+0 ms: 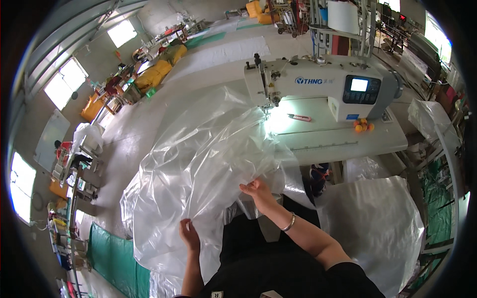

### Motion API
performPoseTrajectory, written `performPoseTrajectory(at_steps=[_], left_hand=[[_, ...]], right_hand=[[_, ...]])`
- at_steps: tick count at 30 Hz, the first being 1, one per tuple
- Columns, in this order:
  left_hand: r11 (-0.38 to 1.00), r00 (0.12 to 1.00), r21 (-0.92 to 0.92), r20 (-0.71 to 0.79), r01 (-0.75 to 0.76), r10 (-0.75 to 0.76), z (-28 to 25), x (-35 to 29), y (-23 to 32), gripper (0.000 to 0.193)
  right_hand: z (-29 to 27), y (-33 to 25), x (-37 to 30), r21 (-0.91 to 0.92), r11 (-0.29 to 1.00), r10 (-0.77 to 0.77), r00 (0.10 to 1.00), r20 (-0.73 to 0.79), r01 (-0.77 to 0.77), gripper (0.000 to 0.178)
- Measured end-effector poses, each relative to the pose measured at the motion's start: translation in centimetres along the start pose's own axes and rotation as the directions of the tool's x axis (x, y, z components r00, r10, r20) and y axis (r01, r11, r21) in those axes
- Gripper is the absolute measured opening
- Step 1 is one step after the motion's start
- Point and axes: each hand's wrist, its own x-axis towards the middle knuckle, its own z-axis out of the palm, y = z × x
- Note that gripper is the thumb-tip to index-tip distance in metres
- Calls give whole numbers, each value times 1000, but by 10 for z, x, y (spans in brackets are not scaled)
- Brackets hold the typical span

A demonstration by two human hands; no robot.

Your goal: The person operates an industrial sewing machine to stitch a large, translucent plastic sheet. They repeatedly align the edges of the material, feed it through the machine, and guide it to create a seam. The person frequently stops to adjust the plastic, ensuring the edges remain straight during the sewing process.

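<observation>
A large clear plastic sheet [198, 154] spreads over the left of the sewing table and hangs down to my lap. Its upper right part runs up to the needle area of a white sewing machine [318, 82], where a bright lamp shines. My left hand [189, 233] pinches the sheet low down, fingers closed. Farther right and higher, my right hand [256, 191] grips the sheet's near edge between thumb and fingers. On the machine's table, right of the needle, lies a pink utility knife [300, 117].
Small orange fruits [364, 125] sit by the machine's base. More plastic film [370, 228] is heaped at my right. A green tarp [119, 260] lies on the floor at lower left. Workbenches and yellow bundles [161, 72] line the far left wall. A thread cone [343, 17] stands behind the machine.
</observation>
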Motion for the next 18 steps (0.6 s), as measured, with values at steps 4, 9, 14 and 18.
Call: performPoseTrajectory(at_steps=[4,9,14,18], left_hand=[[611,960,-745,161,270,-228,-65,-1,-13,18],[977,997,-198,-12,-79,78,-183,27,110,19],[955,930,41,246,-292,274,-230,65,168,15],[925,923,225,307,-306,231,-238,103,150,19]], right_hand=[[0,-12,-4,237,964,67,976,207,-116,24],[33,-12,-52,149,942,191,845,500,-301,22],[26,-26,-93,-41,973,181,646,742,-225,30],[29,-51,-120,-90,985,167,654,737,-149,26]])
